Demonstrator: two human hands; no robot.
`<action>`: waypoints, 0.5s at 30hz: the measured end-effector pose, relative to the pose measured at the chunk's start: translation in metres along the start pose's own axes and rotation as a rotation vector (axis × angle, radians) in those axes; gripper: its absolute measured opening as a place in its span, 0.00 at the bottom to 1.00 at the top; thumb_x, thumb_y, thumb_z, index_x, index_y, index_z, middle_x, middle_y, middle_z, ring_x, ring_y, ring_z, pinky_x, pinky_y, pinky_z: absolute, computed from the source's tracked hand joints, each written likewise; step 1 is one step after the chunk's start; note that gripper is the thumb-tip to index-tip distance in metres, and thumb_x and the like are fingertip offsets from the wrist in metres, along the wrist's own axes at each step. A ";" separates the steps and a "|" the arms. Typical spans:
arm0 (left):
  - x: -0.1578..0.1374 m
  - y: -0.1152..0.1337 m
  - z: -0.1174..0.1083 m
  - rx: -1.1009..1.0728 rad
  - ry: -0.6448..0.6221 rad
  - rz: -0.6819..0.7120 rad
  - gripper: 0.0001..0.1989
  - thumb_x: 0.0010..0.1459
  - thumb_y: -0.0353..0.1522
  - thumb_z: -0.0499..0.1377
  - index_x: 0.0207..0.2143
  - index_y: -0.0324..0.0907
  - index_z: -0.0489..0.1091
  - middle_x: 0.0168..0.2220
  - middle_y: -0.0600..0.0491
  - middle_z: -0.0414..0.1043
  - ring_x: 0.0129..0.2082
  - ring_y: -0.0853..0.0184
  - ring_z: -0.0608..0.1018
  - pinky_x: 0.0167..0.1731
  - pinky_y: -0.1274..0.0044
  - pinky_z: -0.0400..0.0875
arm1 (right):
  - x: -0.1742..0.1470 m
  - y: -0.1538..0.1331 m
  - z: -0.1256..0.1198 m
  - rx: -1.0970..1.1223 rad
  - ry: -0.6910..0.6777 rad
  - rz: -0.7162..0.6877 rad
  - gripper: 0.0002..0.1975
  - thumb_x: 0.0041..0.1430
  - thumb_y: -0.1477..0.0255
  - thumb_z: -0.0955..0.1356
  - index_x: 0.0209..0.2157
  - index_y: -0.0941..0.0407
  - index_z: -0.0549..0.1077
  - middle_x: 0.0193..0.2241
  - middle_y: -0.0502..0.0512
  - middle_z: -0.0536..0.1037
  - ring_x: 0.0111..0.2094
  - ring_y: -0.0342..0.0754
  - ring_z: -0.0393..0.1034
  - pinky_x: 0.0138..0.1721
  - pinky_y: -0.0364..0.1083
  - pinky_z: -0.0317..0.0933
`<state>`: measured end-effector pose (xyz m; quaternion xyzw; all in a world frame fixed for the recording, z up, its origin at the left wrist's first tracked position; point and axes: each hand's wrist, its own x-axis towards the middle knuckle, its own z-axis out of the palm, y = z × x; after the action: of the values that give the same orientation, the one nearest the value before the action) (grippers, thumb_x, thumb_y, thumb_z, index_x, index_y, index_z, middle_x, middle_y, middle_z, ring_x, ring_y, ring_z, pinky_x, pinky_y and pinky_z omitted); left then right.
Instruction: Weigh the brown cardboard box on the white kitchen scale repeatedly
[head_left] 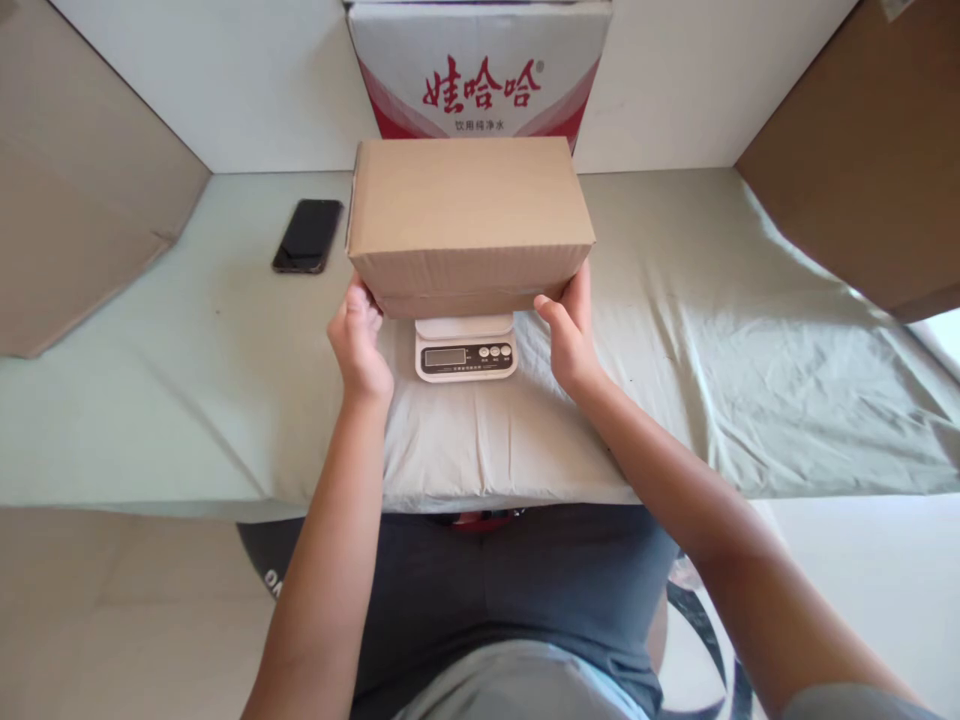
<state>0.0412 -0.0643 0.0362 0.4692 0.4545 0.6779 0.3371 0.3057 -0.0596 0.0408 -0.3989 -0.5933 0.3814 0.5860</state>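
Note:
A plain brown cardboard box [469, 200] is held between my two hands, over a white digital kitchen scale [466, 362]. My left hand [360, 340] grips the box's lower left corner, its fingers partly hidden beneath and behind it. At the lower right corner, my right hand [570, 325] has its thumb against the front face and its other fingers mostly out of sight. The scale's front, with a blank-looking display and several buttons, shows below the box; most of its platform is covered. Whether the box touches the platform I cannot tell.
A black smartphone [308, 236] lies left of the box on the pale green cloth [225, 400]. Behind stands a white and red carton [480, 60] with Chinese lettering. Large cardboard panels rise at the left [82, 190] and right [862, 150]. The cloth's front edge lies near my lap.

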 end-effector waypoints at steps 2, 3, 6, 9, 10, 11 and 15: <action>0.000 -0.001 0.000 -0.026 0.000 0.011 0.45 0.65 0.70 0.62 0.64 0.45 0.84 0.69 0.40 0.82 0.75 0.44 0.78 0.73 0.59 0.75 | 0.000 0.001 -0.001 -0.016 -0.009 -0.009 0.51 0.63 0.42 0.70 0.81 0.43 0.54 0.80 0.58 0.66 0.86 0.63 0.53 0.86 0.62 0.55; 0.000 -0.002 -0.001 -0.039 0.000 0.015 0.44 0.64 0.70 0.63 0.63 0.46 0.85 0.68 0.41 0.82 0.75 0.44 0.79 0.73 0.58 0.75 | 0.000 0.002 -0.002 -0.023 -0.012 -0.014 0.50 0.64 0.42 0.70 0.81 0.43 0.53 0.81 0.58 0.65 0.85 0.63 0.53 0.86 0.62 0.55; 0.001 -0.006 -0.002 -0.063 -0.004 0.021 0.43 0.65 0.69 0.63 0.62 0.46 0.85 0.68 0.41 0.82 0.74 0.43 0.79 0.73 0.58 0.74 | 0.000 0.004 -0.002 -0.037 -0.008 -0.025 0.49 0.65 0.43 0.69 0.81 0.43 0.53 0.81 0.58 0.65 0.85 0.63 0.54 0.85 0.62 0.56; 0.002 -0.008 -0.003 -0.054 -0.010 0.024 0.44 0.67 0.69 0.61 0.64 0.45 0.84 0.68 0.40 0.81 0.76 0.43 0.77 0.74 0.57 0.73 | 0.000 0.005 -0.002 -0.040 -0.012 -0.032 0.48 0.66 0.44 0.69 0.81 0.43 0.53 0.80 0.59 0.66 0.84 0.63 0.55 0.85 0.64 0.56; 0.002 -0.009 -0.003 -0.048 -0.004 0.026 0.45 0.67 0.69 0.61 0.65 0.43 0.83 0.68 0.39 0.81 0.76 0.42 0.77 0.74 0.56 0.73 | 0.000 0.005 -0.002 -0.038 -0.018 -0.032 0.48 0.66 0.45 0.69 0.81 0.43 0.53 0.80 0.59 0.66 0.84 0.63 0.55 0.85 0.64 0.56; 0.002 -0.009 -0.003 -0.042 0.002 0.027 0.46 0.67 0.69 0.60 0.65 0.41 0.83 0.68 0.38 0.82 0.76 0.42 0.77 0.75 0.55 0.72 | 0.000 0.005 -0.002 -0.035 -0.022 -0.032 0.47 0.67 0.45 0.69 0.81 0.43 0.53 0.80 0.59 0.66 0.84 0.63 0.55 0.85 0.64 0.56; 0.003 -0.007 -0.003 -0.021 -0.006 0.021 0.49 0.64 0.72 0.61 0.64 0.42 0.83 0.68 0.38 0.82 0.75 0.41 0.77 0.75 0.55 0.72 | 0.000 0.004 -0.001 -0.038 -0.016 -0.020 0.48 0.66 0.45 0.69 0.80 0.44 0.53 0.81 0.60 0.65 0.84 0.63 0.56 0.85 0.64 0.56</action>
<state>0.0374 -0.0598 0.0303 0.4725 0.4413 0.6847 0.3364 0.3072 -0.0581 0.0370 -0.4010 -0.6091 0.3671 0.5774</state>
